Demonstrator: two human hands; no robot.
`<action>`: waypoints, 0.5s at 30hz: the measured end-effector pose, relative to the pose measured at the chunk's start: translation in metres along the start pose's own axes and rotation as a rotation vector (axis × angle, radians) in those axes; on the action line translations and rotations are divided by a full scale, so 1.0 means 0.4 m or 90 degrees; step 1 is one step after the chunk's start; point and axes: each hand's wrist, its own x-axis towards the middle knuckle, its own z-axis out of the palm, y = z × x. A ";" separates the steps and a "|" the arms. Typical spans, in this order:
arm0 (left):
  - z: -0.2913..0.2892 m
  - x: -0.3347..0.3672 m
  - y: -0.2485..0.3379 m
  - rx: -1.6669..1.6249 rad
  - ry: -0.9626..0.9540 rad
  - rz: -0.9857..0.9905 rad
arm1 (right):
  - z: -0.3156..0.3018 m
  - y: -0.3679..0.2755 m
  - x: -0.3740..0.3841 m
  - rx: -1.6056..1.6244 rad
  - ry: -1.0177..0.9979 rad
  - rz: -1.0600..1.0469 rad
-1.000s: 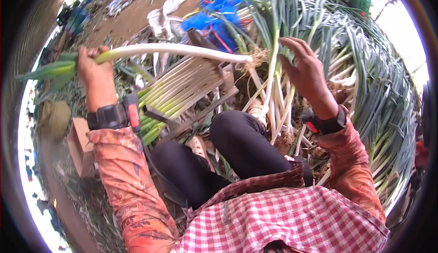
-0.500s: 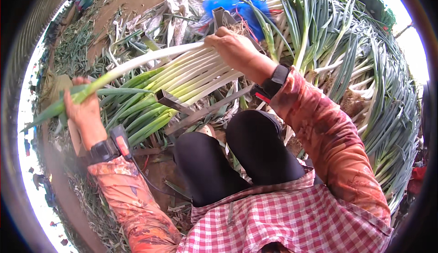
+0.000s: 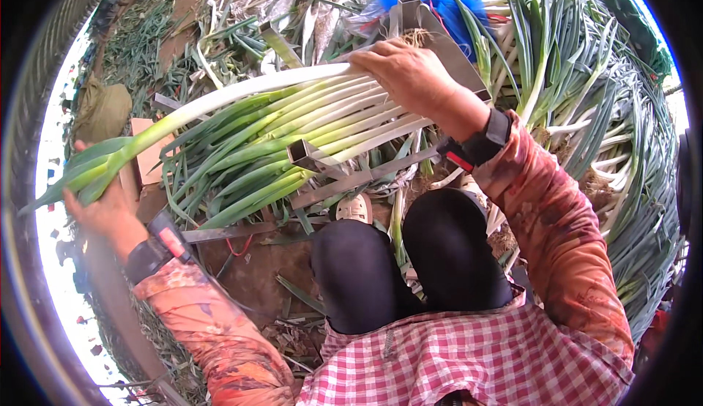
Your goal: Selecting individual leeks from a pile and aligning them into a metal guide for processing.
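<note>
One long, thick green onion (image 3: 242,87) stretches between my hands, above a row of trimmed green onions (image 3: 333,124). My right hand (image 3: 417,76) is closed around its white root end, with a tuft of roots showing just above the fingers. At its leafy end, my left hand (image 3: 110,215) is closed about the green leaves, partly hidden behind them and somewhat blurred. The row lies side by side in a metal frame (image 3: 351,186), white ends to the right and green ends to the left.
A large heap of green onions (image 3: 608,135) fills the right side. Blue netting (image 3: 432,0) lies at the far middle, near upright metal plates (image 3: 439,40). Leaf scraps (image 3: 139,47) cover the ground at far left. My knees (image 3: 359,274) are close to the frame.
My left hand has slid toward the leaf tips and lower, with its grip shifted. My right hand still holds the root end. The whole view has shifted slightly.
</note>
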 end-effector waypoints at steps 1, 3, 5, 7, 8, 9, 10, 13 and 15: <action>-0.027 -0.006 0.002 -0.066 -0.015 -0.008 | -0.003 0.016 -0.001 -0.031 -0.001 -0.008; -0.139 0.023 0.082 0.013 -0.063 -0.041 | 0.001 0.062 -0.013 -0.043 -0.026 0.018; -0.188 0.034 0.092 0.115 0.007 -0.082 | 0.007 0.084 -0.043 -0.052 -0.070 0.049; -0.193 0.016 0.056 0.223 0.194 -0.129 | 0.013 0.081 -0.077 -0.049 -0.110 0.089; -0.197 -0.004 0.032 0.287 0.254 -0.091 | 0.023 0.077 -0.095 -0.047 -0.129 0.109; -0.175 -0.047 -0.013 0.349 0.315 -0.052 | 0.042 0.081 -0.111 -0.053 -0.147 0.110; -0.182 -0.075 -0.056 0.408 0.374 -0.018 | 0.052 0.073 -0.129 -0.063 -0.168 0.118; -0.254 -0.103 -0.151 0.436 0.472 0.012 | 0.088 0.067 -0.172 -0.114 -0.229 0.150; -0.266 -0.139 -0.203 0.477 0.514 0.060 | 0.105 0.075 -0.205 -0.114 -0.216 0.162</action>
